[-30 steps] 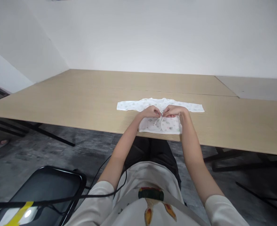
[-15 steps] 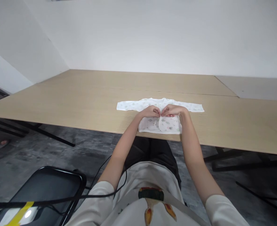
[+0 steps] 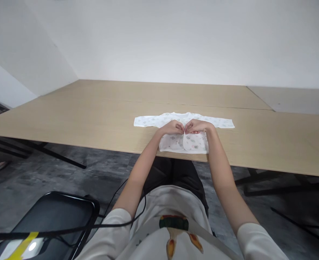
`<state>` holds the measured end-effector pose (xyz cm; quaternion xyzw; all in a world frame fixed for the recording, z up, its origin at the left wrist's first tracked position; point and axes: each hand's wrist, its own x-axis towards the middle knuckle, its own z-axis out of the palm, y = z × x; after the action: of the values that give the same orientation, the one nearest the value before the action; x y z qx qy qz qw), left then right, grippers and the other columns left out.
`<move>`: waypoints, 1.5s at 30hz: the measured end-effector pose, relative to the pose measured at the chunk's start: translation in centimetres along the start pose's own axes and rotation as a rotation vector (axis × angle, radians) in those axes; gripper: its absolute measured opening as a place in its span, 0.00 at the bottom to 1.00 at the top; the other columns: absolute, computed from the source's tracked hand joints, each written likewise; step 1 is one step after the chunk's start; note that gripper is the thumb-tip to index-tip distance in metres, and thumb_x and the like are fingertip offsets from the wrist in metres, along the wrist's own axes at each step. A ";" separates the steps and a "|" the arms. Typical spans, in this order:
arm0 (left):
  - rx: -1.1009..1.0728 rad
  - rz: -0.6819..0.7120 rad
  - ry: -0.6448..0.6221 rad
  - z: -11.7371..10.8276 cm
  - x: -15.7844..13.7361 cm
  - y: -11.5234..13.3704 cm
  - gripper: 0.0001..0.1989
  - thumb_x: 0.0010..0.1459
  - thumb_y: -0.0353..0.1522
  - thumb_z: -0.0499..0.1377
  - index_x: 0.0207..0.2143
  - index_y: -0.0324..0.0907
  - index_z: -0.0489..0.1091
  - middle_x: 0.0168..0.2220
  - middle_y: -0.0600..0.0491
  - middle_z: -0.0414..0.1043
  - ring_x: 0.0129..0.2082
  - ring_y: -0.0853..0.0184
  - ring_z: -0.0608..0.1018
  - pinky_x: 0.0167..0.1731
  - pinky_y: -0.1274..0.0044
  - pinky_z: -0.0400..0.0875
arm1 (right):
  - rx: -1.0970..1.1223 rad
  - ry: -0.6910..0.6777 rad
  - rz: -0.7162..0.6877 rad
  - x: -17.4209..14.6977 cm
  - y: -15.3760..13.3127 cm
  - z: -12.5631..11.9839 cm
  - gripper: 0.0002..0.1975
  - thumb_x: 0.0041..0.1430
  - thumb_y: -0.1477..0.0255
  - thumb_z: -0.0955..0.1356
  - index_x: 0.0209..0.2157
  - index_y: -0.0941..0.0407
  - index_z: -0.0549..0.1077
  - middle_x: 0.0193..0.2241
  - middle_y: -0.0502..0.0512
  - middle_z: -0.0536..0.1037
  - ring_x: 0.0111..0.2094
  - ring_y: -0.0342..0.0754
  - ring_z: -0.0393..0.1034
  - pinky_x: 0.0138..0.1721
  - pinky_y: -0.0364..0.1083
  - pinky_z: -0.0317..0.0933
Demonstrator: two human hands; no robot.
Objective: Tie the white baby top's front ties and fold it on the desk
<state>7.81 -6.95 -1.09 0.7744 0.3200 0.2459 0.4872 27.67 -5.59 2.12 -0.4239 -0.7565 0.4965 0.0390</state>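
A small white baby shirt (image 3: pixel 172 143) with a sparse printed pattern lies on the table, its long sleeves stretched out to both sides and its hem close to the front edge. My left hand (image 3: pixel 173 127) pinches the cloth at the middle of the front. Right beside it, my right hand (image 3: pixel 195 126) pinches the overlapping front edge, fingertips nearly meeting those of the left. Both hands are closed on the shirt and hide part of its chest. Whatever fastener may lie between the fingertips is too small to make out.
The wide wooden table (image 3: pixel 94 108) reaches back to a white wall (image 3: pixel 159 43). A black folding chair (image 3: pixel 59 213) stands at my lower left, with a white device (image 3: pixel 26 249) bearing yellow tape on it. A black cable (image 3: pixel 107 225) crosses by my left arm.
The hands stay pinched at the same spot on the shirt. The right fingers have shifted slightly, and the front flap's edge is lifted a little more below them.
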 end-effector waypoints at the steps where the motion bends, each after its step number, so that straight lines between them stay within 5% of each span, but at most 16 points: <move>1: -0.009 -0.005 0.003 0.0 -0.1 0.1 0.07 0.43 0.30 0.61 0.29 0.36 0.71 0.25 0.54 0.72 0.24 0.73 0.72 0.27 0.80 0.64 | -0.004 0.006 0.006 0.1 0.1 0.0 0.08 0.42 0.73 0.72 0.28 0.60 0.76 0.12 0.44 0.61 0.14 0.35 0.49 0.16 0.39 0.44; 9: 0.025 -0.012 0.080 0.2 -0.1 0.3 0.12 0.41 0.32 0.62 0.22 0.40 0.60 0.19 0.61 0.57 0.19 0.77 0.62 0.21 0.81 0.55 | -0.010 -0.022 0.005 0.3 0.2 -0.1 0.10 0.44 0.68 0.73 0.27 0.61 0.77 0.12 0.44 0.61 0.14 0.36 0.49 0.16 0.39 0.45; 19: 0.003 -0.078 0.086 0.1 -0.1 0.7 0.13 0.43 0.33 0.62 0.32 0.40 0.64 0.23 0.59 0.66 0.24 0.73 0.70 0.25 0.81 0.61 | -0.059 -0.008 -0.006 0.7 0.3 0.2 0.12 0.44 0.65 0.73 0.26 0.60 0.77 0.10 0.43 0.58 0.14 0.36 0.48 0.17 0.40 0.45; 31: -0.021 -0.034 -0.009 -0.1 0.2 -0.5 0.11 0.45 0.33 0.62 0.31 0.37 0.68 0.26 0.55 0.71 0.26 0.72 0.73 0.29 0.79 0.65 | -0.009 -0.048 0.011 0.4 0.3 0.1 0.10 0.45 0.67 0.73 0.24 0.61 0.74 0.10 0.42 0.57 0.14 0.35 0.47 0.16 0.39 0.42; 39: 0.245 -0.050 -0.019 -0.4 0.0 -0.4 0.18 0.43 0.35 0.64 0.38 0.38 0.74 0.28 0.53 0.74 0.28 0.71 0.74 0.30 0.79 0.65 | -0.011 -0.055 0.064 1.2 1.3 0.0 0.12 0.45 0.67 0.73 0.20 0.59 0.70 0.10 0.42 0.58 0.13 0.34 0.47 0.15 0.39 0.41; 45: 0.381 -0.055 0.086 -0.6 -0.2 -0.4 0.28 0.36 0.42 0.69 0.41 0.38 0.73 0.24 0.57 0.68 0.25 0.71 0.71 0.28 0.79 0.63 | -0.012 0.002 0.164 1.0 0.4 0.4 0.17 0.40 0.63 0.76 0.18 0.60 0.69 0.12 0.46 0.64 0.13 0.36 0.53 0.15 0.39 0.50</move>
<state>7.12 -6.62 -1.17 0.8325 0.4020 0.2003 0.3245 27.06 -5.17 1.25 -0.4850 -0.7222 0.4932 -0.0036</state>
